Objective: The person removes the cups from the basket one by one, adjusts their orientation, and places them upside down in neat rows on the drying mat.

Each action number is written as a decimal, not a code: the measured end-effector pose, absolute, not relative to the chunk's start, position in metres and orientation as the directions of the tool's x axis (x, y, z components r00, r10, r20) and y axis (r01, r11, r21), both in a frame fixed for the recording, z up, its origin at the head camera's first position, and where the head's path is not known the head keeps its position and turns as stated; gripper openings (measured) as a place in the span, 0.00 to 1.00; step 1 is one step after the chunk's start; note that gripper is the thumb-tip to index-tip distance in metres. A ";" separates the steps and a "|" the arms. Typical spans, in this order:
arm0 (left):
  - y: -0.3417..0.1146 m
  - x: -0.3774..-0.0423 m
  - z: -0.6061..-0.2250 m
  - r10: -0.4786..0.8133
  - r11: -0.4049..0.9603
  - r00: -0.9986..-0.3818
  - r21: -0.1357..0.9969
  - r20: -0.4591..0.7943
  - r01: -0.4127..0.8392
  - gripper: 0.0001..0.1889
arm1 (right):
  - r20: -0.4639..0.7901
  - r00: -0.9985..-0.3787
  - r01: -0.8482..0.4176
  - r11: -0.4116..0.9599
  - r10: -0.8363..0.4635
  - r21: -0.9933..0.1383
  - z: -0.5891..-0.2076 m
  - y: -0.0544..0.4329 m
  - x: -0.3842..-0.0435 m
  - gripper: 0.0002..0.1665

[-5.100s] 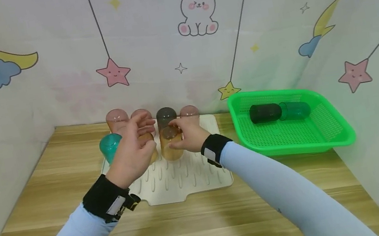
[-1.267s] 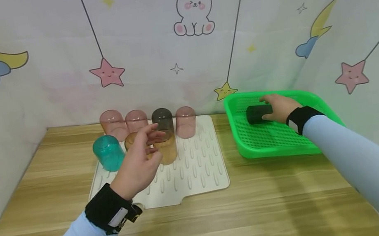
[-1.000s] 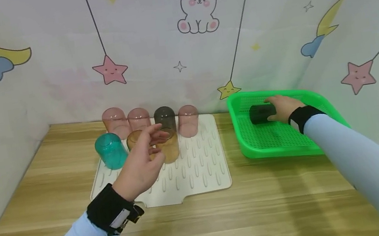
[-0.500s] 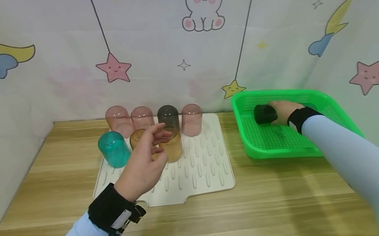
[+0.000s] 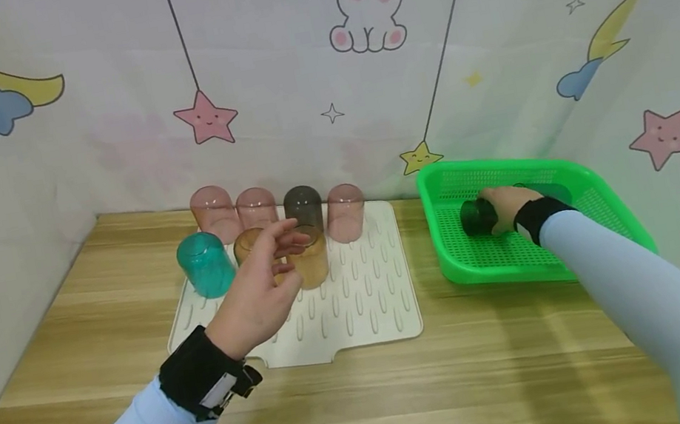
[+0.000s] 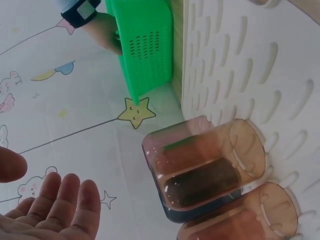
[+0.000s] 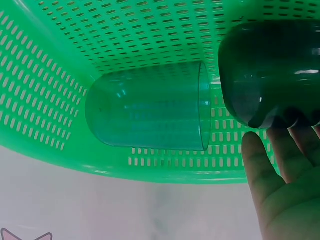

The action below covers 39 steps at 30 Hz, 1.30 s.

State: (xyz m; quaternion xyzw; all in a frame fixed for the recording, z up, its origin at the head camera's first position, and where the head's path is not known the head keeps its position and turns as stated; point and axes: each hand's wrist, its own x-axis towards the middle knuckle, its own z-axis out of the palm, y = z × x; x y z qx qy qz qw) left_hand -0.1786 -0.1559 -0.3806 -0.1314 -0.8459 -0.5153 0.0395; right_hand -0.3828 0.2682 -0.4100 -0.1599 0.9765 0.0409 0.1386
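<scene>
Inside the green basket point(image 5: 479, 277), my right hand point(image 5: 506, 206) grips a dark cup point(image 5: 477, 217) lying on its side; in the right wrist view its fingers point(image 7: 255, 145) meet the side of the dark cup. A teal cup point(image 7: 150, 107) lies beside it in the basket, mostly behind the hand in the head view. Over the white drying mat point(image 5: 358, 321), my left hand point(image 5: 260, 297) hovers with fingers loosely bent, holding nothing. It partly hides two amber cups point(image 5: 312, 269).
Upside down on the mat stand a teal cup point(image 5: 205, 264) at left and a back row of pink cups point(image 5: 347, 212) with a dark cup point(image 5: 302, 203) among them. A patterned cloth wall point(image 5: 294, 99) rises close behind and at both sides.
My right hand has left the amber cup on the mat, gone right into the basket and taken hold of the dark cup, shifting it slightly nearer. The left hand has stayed over the mat.
</scene>
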 end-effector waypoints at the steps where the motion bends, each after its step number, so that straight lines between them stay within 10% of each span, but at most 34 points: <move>1: -0.155 -0.178 -0.380 0.183 0.435 -0.962 0.861 0.202 0.264 0.32 | -0.282 -0.910 -0.325 0.945 -0.303 0.034 -0.410 0.269 -0.382 0.47; 39: -0.137 -0.180 -0.375 0.242 0.464 -0.953 0.841 0.182 0.278 0.32 | -0.075 -0.889 -0.451 0.892 -0.453 -0.034 -0.339 0.257 -0.326 0.45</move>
